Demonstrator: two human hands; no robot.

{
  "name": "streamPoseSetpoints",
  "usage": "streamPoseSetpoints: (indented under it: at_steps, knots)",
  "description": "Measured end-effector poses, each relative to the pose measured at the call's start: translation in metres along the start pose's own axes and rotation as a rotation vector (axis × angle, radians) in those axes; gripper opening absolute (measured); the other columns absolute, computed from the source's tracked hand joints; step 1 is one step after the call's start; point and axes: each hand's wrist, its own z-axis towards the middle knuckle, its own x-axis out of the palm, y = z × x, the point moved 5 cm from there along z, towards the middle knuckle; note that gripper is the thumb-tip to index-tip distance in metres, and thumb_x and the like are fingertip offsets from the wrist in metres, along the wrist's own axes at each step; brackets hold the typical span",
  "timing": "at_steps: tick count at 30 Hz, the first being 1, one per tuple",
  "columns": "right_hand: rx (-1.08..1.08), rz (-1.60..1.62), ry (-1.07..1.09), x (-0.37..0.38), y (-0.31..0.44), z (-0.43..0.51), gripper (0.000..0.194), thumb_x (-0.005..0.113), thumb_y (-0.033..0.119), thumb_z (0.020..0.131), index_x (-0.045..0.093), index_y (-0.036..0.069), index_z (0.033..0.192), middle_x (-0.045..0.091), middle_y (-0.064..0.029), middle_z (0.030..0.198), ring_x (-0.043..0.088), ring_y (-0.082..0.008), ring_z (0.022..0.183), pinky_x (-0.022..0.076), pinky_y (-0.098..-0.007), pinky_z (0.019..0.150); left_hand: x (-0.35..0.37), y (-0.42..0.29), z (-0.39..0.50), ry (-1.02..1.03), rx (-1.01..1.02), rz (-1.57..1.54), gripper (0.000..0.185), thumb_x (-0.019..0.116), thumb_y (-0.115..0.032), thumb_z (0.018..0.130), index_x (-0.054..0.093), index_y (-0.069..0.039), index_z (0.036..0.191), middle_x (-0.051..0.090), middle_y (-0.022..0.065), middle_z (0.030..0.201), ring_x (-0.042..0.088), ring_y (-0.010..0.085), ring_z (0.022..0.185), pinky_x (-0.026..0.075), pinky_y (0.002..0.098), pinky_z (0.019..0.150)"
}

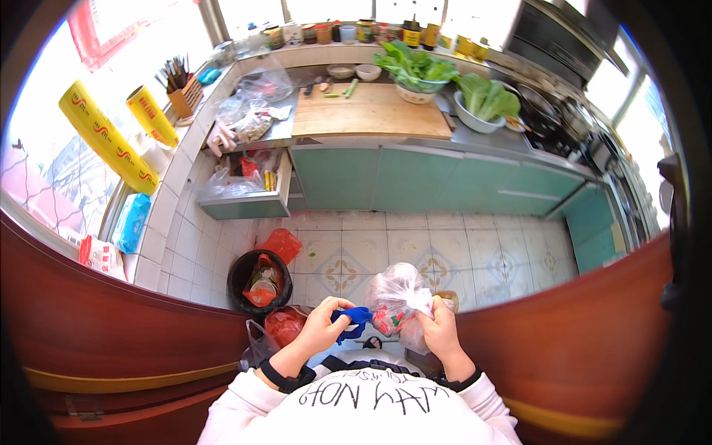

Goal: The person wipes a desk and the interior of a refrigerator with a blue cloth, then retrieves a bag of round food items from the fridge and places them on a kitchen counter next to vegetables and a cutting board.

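Low in front of my body, my left hand grips a bundled blue cloth or strap. My right hand holds the gathered neck of a translucent plastic bag; red and green print shows on it, and its contents cannot be made out. The blue item's end reaches the bag's left side, and whether the two are joined I cannot tell. Left of my left hand, a black-lined bin with scraps stands on the tiled floor, next to a red plastic bag.
An open drawer full of plastic bags juts out at the left. A cutting board lies on the counter, beside bowls of leafy greens. Pans stand at the right. Reddish-brown wooden surfaces flank me.
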Motion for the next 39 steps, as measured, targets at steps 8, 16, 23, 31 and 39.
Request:
streamPoseSetpoints:
  at_steps: [8, 16, 23, 31, 39]
  knots:
    - [0.025, 0.198, -0.043, -0.004, -0.007, 0.135, 0.006, 0.06, 0.003, 0.085, 0.054, 0.003, 0.086, 0.054, -0.0002, 0.078, 0.047, -0.0092, 0.075, 0.0403, -0.0254, 0.068, -0.055, 0.025, 0.14, -0.096, -0.06, -0.099, 0.022, 0.058, -0.012, 0.089, 0.058, -0.002, 0.108, 0.059, 0.0036, 0.098, 0.055, 0.0106, 0.087, 0.046, 0.0247, 0.079]
    - [-0.054, 0.048, -0.093, 0.032, 0.011, 0.305, 0.008, 0.059, 0.003, 0.086, 0.051, 0.004, 0.085, 0.053, -0.0005, 0.079, 0.044, -0.0084, 0.074, 0.0388, -0.0243, 0.067, -0.159, 0.051, 0.322, -0.201, -0.044, -0.156, 0.022, 0.055, -0.007, 0.088, 0.056, -0.002, 0.109, 0.06, 0.0044, 0.097, 0.056, 0.0107, 0.088, 0.047, 0.0238, 0.079]
    - [0.006, 0.234, -0.108, 0.061, 0.03, 0.429, 0.007, 0.057, 0.004, 0.09, 0.051, 0.006, 0.088, 0.05, 0.0026, 0.081, 0.042, -0.0056, 0.074, 0.0371, -0.0219, 0.067, -0.289, 0.037, 0.453, -0.474, 0.051, -0.303, 0.021, 0.056, -0.009, 0.091, 0.056, -0.002, 0.111, 0.061, 0.0028, 0.093, 0.056, 0.0069, 0.082, 0.046, 0.0203, 0.074]
    - [-0.042, 0.28, 0.187, 0.098, 0.056, 0.577, 0.006, 0.058, 0.006, 0.089, 0.052, 0.006, 0.087, 0.051, 0.0037, 0.079, 0.041, -0.0046, 0.071, 0.0356, -0.0211, 0.062, -0.386, 0.039, 0.539, -0.914, 0.256, 0.385, 0.023, 0.063, -0.013, 0.084, 0.06, -0.003, 0.105, 0.056, 0.016, 0.107, 0.054, 0.0307, 0.102, 0.043, 0.037, 0.09]
    - [0.116, 0.263, 0.528, 0.14, 0.065, 0.698, 0.009, 0.058, 0.009, 0.089, 0.051, 0.004, 0.087, 0.052, 0.0014, 0.071, 0.047, -0.0058, 0.061, 0.0373, -0.0236, 0.053, -0.303, 0.048, 0.615, -0.437, 0.098, 0.49, 0.051, 0.064, -0.028, 0.085, 0.05, -0.005, 0.128, 0.04, 0.0217, 0.139, 0.039, 0.0384, 0.127, 0.032, 0.0426, 0.106]
